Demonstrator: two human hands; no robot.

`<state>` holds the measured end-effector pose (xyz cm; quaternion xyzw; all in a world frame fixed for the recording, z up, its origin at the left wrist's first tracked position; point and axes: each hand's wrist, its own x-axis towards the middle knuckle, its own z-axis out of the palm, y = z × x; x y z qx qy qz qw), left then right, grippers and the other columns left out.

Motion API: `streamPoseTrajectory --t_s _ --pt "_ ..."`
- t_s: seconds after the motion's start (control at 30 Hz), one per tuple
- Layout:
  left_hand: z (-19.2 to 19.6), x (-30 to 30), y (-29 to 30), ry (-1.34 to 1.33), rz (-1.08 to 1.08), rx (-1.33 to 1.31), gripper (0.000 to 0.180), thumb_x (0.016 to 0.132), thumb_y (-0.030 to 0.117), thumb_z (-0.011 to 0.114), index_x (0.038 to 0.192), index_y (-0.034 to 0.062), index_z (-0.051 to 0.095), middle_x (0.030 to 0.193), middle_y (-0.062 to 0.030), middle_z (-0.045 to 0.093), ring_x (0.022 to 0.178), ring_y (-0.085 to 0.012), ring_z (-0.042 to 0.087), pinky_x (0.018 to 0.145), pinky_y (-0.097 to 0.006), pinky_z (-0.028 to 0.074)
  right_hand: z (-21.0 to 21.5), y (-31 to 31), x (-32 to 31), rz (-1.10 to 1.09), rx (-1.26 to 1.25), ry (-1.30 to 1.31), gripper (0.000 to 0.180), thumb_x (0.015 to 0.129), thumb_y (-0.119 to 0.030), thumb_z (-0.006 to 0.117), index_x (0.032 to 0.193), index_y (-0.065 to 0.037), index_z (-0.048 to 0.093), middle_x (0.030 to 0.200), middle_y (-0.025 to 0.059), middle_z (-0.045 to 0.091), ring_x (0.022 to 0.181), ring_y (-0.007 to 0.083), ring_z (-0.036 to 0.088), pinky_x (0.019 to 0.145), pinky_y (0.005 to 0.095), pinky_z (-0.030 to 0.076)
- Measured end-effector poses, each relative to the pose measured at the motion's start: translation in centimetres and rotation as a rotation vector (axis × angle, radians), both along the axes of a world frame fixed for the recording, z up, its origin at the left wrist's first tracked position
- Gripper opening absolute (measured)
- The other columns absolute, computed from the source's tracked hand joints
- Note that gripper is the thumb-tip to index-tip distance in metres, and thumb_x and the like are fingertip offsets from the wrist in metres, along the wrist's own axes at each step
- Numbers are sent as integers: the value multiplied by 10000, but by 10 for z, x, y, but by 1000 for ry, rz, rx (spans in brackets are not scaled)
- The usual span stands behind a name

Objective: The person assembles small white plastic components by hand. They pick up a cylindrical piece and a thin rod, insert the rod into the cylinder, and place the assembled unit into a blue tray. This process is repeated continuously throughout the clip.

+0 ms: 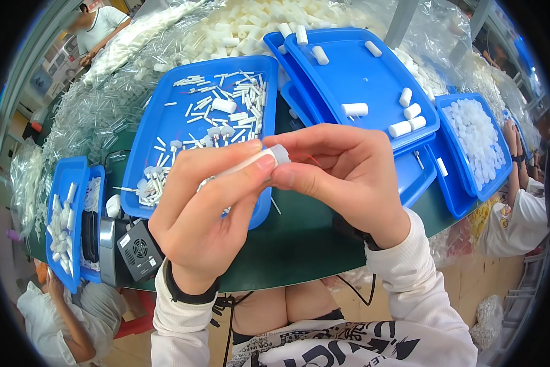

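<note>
My left hand (198,208) is closed around a slim white tube (244,164), held tilted above the near edge of a blue tray (141,147). At the tube's right end sits a translucent white cap (280,154), pinched between my right hand's (360,183) thumb and forefinger. A thin red thread (312,160) shows beside the right fingers. My fingers cover much of the tube. Many short white sticks (250,98), several capped pieces (220,133) and a white cylinder (224,105) lie in the tray.
Stacked blue trays (348,67) with white cylinders (354,109) stand right; another holds translucent caps (477,140). Clear tubes (73,131) and white cylinders (250,24) are heaped behind. A black-and-silver device (139,249) sits left. Other people (100,27) are around the table.
</note>
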<state>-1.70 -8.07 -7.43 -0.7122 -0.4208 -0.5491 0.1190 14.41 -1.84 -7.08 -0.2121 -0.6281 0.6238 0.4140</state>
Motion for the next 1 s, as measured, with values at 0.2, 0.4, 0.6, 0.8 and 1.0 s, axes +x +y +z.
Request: streamPoseTrajectory --t_s 0.2,0.4,0.6,0.8,1.0 --pt "-1 0 -3 -16 -26 -27 286 631 -86 735 883 17 647 891 -163 651 789 -243 629 672 -295 503 1 3 4 5 1 44 230 759 -57 715 965 36 671 853 128 679 770 127 646 696 227 523" --pt "-4 -3 0 -32 -78 24 266 616 -111 704 842 28 690 870 -126 657 705 -220 615 592 -276 493 7 3 8 28 24 -27 191 722 -28 737 889 48 687 807 129 685 739 121 647 683 223 525" --pt "-4 -2 1 -85 -75 -45 288 639 -85 718 906 17 674 871 -129 655 722 -215 626 623 -270 499 0 0 -1 -74 30 21 185 777 -108 709 849 61 686 739 90 674 664 99 623 596 200 490" --pt "-6 -2 -5 -501 -185 -364 279 724 -24 711 991 -40 630 895 -110 653 801 -152 623 702 -254 491 5 11 7 86 -24 161 241 852 -121 617 1044 25 620 879 85 651 824 111 601 689 238 477" --pt "-6 1 -4 -538 -205 -437 275 752 3 703 1012 -42 625 904 -107 654 819 -138 619 719 -249 489 3 11 5 101 98 68 269 809 -80 650 1055 24 620 903 92 651 815 134 619 710 254 504"
